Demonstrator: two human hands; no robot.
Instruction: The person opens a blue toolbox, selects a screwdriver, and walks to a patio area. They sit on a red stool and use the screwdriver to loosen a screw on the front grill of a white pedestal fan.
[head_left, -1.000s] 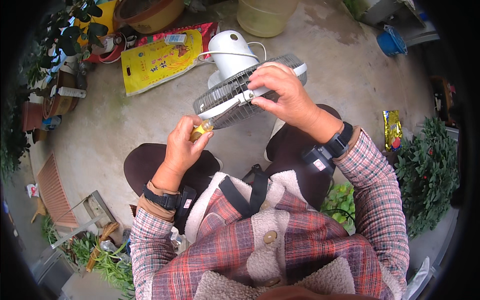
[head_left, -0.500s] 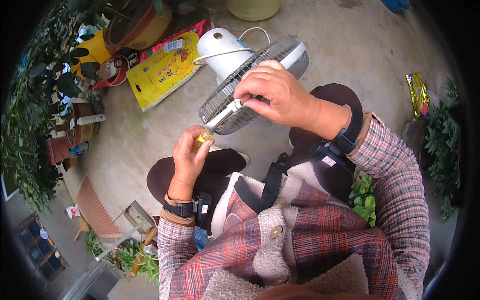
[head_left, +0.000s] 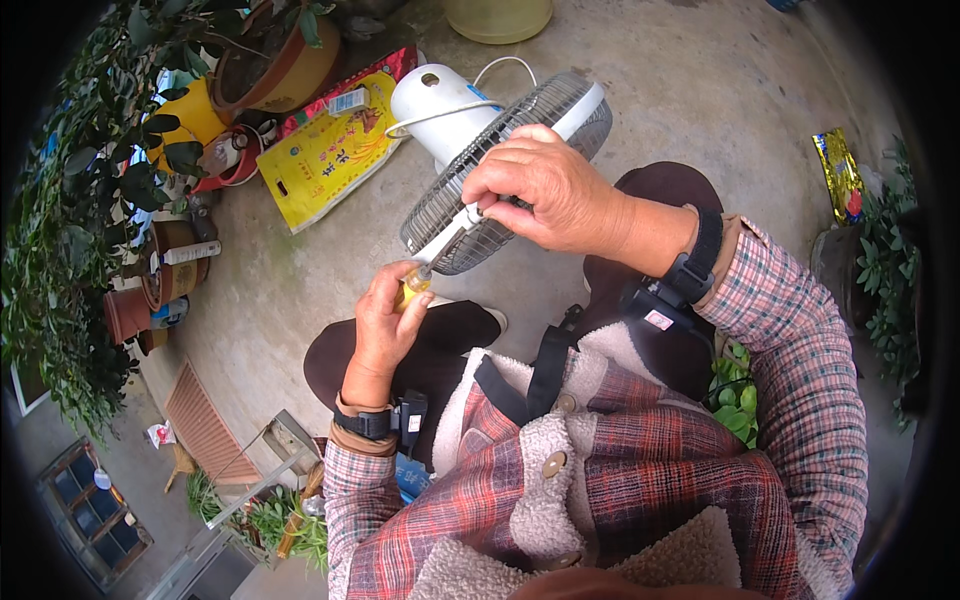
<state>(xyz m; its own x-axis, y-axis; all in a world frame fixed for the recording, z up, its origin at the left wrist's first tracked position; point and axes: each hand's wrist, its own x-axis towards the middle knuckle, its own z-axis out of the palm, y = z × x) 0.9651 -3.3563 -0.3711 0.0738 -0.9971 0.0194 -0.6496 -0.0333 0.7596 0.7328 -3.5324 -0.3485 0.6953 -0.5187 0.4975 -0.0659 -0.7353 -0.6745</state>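
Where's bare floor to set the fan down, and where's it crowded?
Bare concrete floor runs right of the fan, out to the foil packet. A smaller bare patch lies between the yellow bag and the left hand. The far left is crowded with plant pots.

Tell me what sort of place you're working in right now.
Probably a home yard or patio, outdoors: a bare concrete floor, potted plants along the edge, and a yellow printed sack lying beside the white fan that both hands are working on.
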